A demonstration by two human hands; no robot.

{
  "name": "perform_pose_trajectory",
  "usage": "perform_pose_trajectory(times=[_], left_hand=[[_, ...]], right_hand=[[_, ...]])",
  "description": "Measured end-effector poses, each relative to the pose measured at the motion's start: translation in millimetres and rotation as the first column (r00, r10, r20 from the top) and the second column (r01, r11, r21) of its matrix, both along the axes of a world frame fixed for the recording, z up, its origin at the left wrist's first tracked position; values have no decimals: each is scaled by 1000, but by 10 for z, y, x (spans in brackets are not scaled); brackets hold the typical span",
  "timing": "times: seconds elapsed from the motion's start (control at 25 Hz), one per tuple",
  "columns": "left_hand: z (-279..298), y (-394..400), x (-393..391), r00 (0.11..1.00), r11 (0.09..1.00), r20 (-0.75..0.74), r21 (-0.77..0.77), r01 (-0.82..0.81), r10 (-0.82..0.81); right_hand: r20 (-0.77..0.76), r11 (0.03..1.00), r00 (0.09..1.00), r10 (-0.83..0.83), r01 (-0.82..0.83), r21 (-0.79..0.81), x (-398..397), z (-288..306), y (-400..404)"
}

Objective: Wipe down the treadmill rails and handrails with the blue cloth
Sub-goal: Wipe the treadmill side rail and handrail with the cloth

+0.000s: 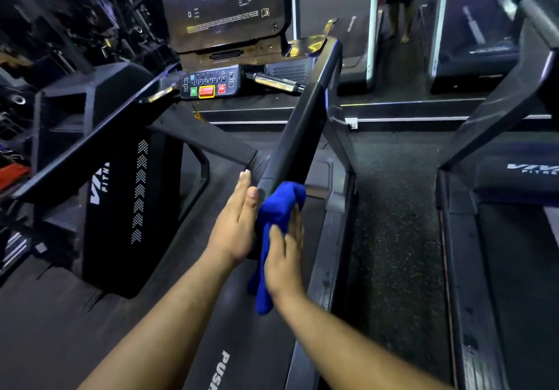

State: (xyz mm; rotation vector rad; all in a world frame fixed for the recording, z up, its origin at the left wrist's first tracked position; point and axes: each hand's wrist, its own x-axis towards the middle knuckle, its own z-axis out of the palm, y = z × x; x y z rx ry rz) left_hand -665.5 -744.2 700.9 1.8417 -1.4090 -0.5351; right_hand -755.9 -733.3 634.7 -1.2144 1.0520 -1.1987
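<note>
The black right handrail (302, 135) of the treadmill slopes down toward me in the middle of the view. A blue cloth (279, 202) is draped over its near end and hangs down past my wrist. My right hand (284, 256) presses the cloth against the rail end from the right, fingers straight and thumb lying on the cloth. My left hand (236, 226) lies flat against the left face of the same rail end, fingers straight, touching no cloth. The left handrail (90, 144) runs off to the left.
The console (223, 5) and its button panel (208, 85) stand ahead. Below my arms are the belt (242, 344) and the right side rail (326, 268). Another treadmill (514, 268) stands to the right across a floor strip. A person's legs (399, 23) show at the back.
</note>
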Motion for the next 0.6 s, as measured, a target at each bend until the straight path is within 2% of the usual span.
perform_pose_trajectory(times=[0.04,0.12,0.24,0.32,0.4,0.48,0.6], left_hand=[[-2,-14,13,1000,1000,-14,5,-2,2],[5,-12,18,1000,1000,-17,10,17,-17],[38,4,-7,999,999,6,7,44,-44],[43,34,-21,999,999,8,-20,31,-31],[31,61,-15,1000,995,-24,-104,2,-5],[27,56,-8,998,989,-66,-146,4,-14],[24,69,-3,995,990,-92,-141,29,-42]], right_hand=[[-3,999,1000,-9,9,-32,36,-58,65],[-10,997,998,-60,59,-57,106,-60,-305],[-92,998,994,-62,65,28,32,164,-1140],[-194,999,980,-39,45,27,16,241,-973],[-355,988,932,-78,24,-155,8,243,-359],[-393,966,916,-80,-27,-258,-18,174,-22],[-406,974,914,-22,-72,-214,10,304,-551]])
